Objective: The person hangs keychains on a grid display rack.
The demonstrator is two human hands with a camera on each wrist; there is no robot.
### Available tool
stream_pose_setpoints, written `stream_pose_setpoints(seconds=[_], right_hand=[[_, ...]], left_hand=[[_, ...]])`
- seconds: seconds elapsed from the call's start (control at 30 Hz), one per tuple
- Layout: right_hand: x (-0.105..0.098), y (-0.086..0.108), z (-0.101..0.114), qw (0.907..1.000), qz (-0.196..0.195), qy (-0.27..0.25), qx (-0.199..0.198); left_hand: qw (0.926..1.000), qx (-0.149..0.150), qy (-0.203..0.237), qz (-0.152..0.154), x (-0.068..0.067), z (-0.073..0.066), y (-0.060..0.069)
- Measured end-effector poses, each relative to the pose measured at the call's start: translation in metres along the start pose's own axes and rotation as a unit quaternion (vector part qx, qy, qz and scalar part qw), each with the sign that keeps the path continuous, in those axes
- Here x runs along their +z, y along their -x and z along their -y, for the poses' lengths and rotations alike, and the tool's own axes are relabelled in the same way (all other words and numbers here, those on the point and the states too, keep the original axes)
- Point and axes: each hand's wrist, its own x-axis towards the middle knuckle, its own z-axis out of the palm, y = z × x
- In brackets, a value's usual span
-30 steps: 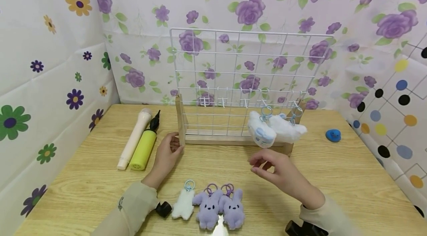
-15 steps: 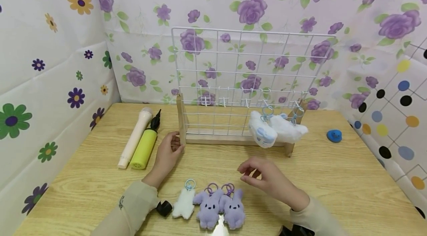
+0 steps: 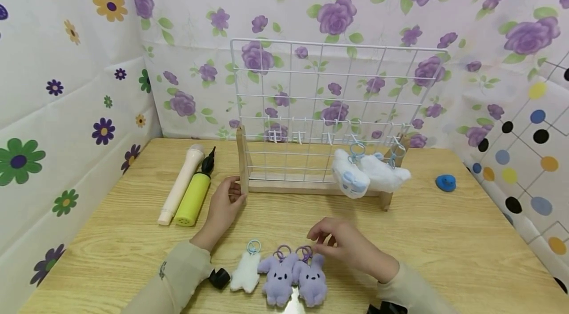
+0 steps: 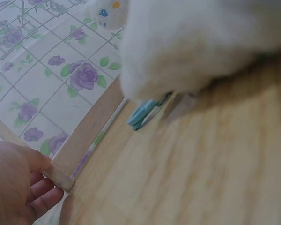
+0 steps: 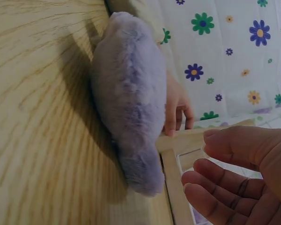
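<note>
My left hand [image 3: 223, 204] holds the left wooden foot of a white wire grid rack [image 3: 311, 185]; in the left wrist view its thumb and fingers [image 4: 46, 199] meet the foot's end. My right hand [image 3: 341, 242], fingers loosely bent and holding nothing, hovers by the purple rings [image 3: 304, 253] of the right purple plush bunny keychain [image 3: 312, 282]. In the right wrist view that hand [image 5: 243, 183] is apart from a purple plush [image 5: 131, 89]. Left of it lie another purple bunny keychain [image 3: 278, 282] and a white plush keychain [image 3: 246, 273] with a blue ring.
Two white plush keychains [image 3: 351, 176] hang by blue rings from hooks at the rack's right; other hooks [image 3: 298, 137] bear nothing. A yellow-green hand pump [image 3: 193, 200] and a pale microphone-shaped stick [image 3: 181, 185] lie left of my left hand. A blue duck-like toy [image 3: 446, 182] sits at right.
My right hand has moved left and toward me, from below the hanging plushes to the purple bunny's rings. My left hand stays at the rack's foot.
</note>
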Motion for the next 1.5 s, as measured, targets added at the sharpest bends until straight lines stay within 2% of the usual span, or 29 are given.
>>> stream_pose_setpoints(seconds=[0.2,0.43,0.8,1.2,1.5], right_hand=[[0.006,-0.003,0.0,0.9996,0.025,0.013,0.006],[0.012,-0.008,-0.002,0.9979,0.055,0.031,0.012],[0.016,-0.014,-0.003,0.994,0.07,0.081,0.025],[0.018,-0.018,-0.008,0.993,0.091,0.064,0.039],[0.019,-0.022,-0.009,0.9923,0.097,0.074,0.023]], left_hand=[[0.9999,-0.01,0.002,0.002,0.001,0.0,0.0],[1.0,-0.005,0.003,0.001,0.002,0.0,0.0],[1.0,-0.003,0.001,0.001,0.001,-0.002,0.0],[1.0,0.004,0.004,-0.002,0.001,-0.001,-0.001],[1.0,0.001,0.006,-0.004,0.0,-0.001,0.0]])
